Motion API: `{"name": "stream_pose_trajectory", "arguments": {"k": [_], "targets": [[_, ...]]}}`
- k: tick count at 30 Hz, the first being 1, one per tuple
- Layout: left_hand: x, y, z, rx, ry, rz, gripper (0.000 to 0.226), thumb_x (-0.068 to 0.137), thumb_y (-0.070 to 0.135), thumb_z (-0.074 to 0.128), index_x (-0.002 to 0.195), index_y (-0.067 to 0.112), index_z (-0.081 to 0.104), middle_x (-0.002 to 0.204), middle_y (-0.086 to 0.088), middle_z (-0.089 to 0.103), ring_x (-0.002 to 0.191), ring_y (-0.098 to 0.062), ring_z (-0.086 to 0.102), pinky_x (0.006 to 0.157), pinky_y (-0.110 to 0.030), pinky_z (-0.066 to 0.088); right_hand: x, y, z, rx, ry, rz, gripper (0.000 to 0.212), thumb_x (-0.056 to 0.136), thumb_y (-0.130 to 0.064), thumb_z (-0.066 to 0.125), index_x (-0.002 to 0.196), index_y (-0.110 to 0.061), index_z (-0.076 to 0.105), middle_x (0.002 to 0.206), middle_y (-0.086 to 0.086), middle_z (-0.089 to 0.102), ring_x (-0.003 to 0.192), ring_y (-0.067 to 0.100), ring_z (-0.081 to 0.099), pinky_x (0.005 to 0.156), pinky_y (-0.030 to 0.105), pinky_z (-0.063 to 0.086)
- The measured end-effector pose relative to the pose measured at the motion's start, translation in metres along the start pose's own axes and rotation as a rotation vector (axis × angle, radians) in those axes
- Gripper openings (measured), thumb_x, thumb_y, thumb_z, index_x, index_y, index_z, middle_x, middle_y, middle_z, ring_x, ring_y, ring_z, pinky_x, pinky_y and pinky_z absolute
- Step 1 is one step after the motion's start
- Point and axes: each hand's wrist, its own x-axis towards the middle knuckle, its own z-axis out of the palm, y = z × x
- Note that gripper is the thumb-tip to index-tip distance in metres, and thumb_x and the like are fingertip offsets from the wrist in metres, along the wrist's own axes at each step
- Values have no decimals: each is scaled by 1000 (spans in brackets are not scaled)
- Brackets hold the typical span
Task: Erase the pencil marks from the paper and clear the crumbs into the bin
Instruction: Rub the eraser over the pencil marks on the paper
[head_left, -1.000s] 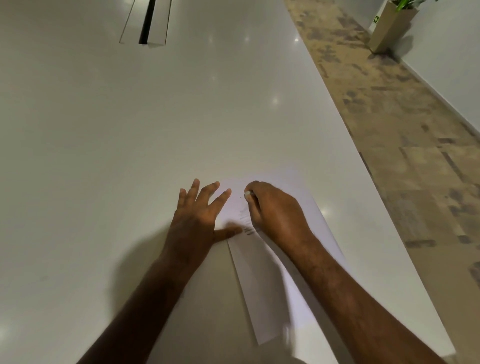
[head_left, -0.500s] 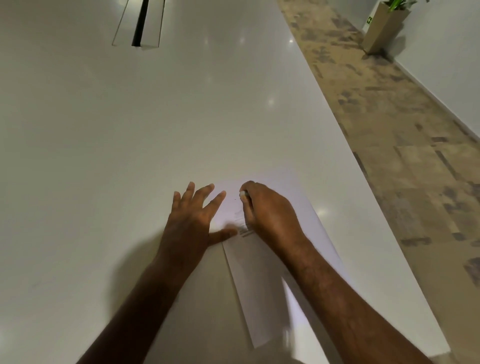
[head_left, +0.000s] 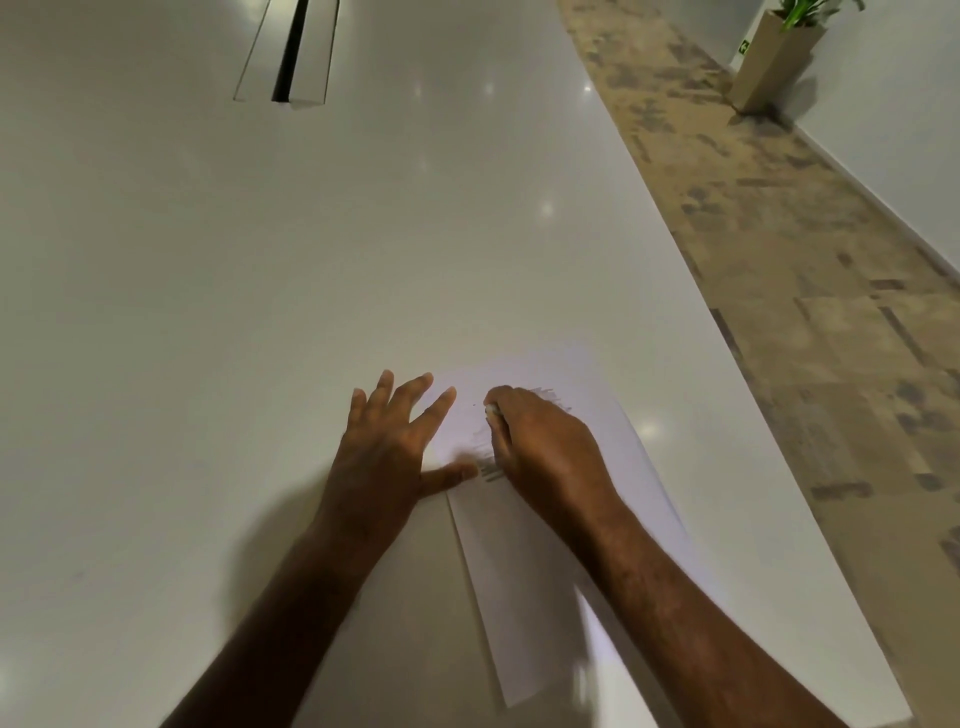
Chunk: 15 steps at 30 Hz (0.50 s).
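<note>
A person works over a white rectangular sheet of paper (head_left: 524, 561) lying flat on a glossy white table (head_left: 260, 312), its long axis running from the near edge away toward the far right. The right hand (head_left: 545, 452) sits on the sheet's far half, fingers curled tight around a small pale eraser (head_left: 490, 410) — only its tip peeks out at the knuckles, pressed to the page. The left hand (head_left: 389, 447) lies flat beside it with fingers spread wide and holding nothing, the thumb reaching onto the sheet's left edge to pin it down.

The grey pencil marks (head_left: 491, 470) show as a smudged band of short strokes just left of the right hand and between the two thumbs, with a fainter patch beyond the knuckles. So the remaining marks lie toward the left hand from the eraser, and the right hand is the one placed to sweep across them.

Erasing looks to be under way, not finished. Crumbs are too small to make out, and no bin is in view.
</note>
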Motion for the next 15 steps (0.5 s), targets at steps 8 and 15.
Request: {"name": "stream_pose_trajectory", "arguments": {"k": [8, 15], "targets": [[0, 2, -2, -11, -3, 14, 87, 88, 76, 40, 150, 16, 53, 155, -16, 49, 144, -49, 39, 113, -66, 31, 9, 10, -5, -11, -27, 30, 18, 109, -22, 46, 109, -19, 64, 100, 1, 69, 85, 20, 64, 81, 43, 58], [1, -2, 1, 5, -16, 13, 89, 90, 80, 32, 150, 18, 52, 155, -14, 49, 144, -48, 40, 113, -65, 33, 18, 26, -9, 24, 42, 36, 20, 110, -25, 43, 102, -23, 61, 91, -5, 64, 79, 17, 60, 74, 44, 56]]}}
